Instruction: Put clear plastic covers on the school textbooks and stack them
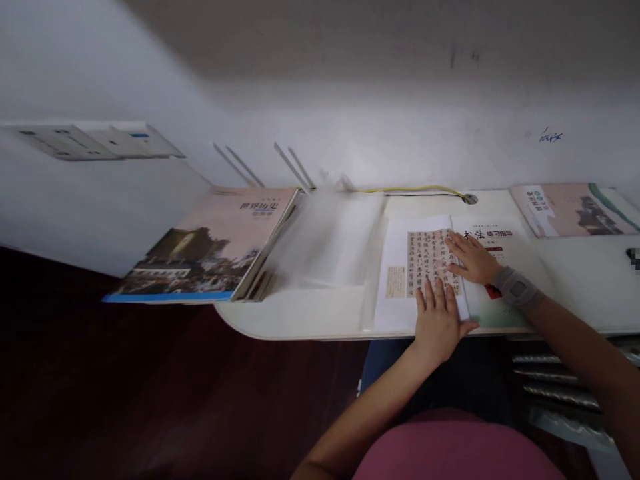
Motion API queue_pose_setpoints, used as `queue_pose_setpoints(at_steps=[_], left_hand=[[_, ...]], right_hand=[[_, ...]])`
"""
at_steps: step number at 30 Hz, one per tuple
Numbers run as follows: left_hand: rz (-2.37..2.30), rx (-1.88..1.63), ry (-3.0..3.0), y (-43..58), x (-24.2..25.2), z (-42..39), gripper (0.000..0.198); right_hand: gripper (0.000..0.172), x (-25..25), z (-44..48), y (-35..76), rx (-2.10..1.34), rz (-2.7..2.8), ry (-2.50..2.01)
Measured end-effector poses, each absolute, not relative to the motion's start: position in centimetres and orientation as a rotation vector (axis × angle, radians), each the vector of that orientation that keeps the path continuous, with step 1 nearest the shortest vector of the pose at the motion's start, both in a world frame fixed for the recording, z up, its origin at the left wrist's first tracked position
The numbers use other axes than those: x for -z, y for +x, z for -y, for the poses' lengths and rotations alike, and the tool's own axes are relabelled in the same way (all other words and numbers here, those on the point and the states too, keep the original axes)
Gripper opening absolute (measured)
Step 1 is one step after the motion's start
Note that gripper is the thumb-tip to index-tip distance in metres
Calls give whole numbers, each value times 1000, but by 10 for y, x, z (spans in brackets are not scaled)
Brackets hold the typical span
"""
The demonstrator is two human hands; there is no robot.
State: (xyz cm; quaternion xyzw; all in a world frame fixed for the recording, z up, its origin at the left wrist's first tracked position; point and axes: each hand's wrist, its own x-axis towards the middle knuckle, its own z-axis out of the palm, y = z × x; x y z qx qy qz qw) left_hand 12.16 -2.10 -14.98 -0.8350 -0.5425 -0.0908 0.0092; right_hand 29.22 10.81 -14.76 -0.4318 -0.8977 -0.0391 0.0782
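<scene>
Presently, the left hand (439, 325) and right hand (473, 258) are resting flat on the open book (429, 257), fingers slightly apart, clamping nothing. The book is lying directly beneath the fingers, its near side reaching the front edge of the bench (300, 317). A blurred clear plastic sheet (330, 240) is lying left of the fingers; a book stack (210, 247) is sitting farther left. Caution: uneven palm pressure is risking a creased page, and a pull toward the body is risking a slip off the edge.

Book stack (210, 243) blocking left, bare desk (575, 270) right
</scene>
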Motion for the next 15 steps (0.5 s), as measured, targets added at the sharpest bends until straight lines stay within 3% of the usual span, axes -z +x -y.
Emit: queue_pose_setpoints(at_steps=[15], left_hand=[[1638,303,-2614,114,147,20,78]], right_hand=[[78,150,-113,289,125,2712,-1344]])
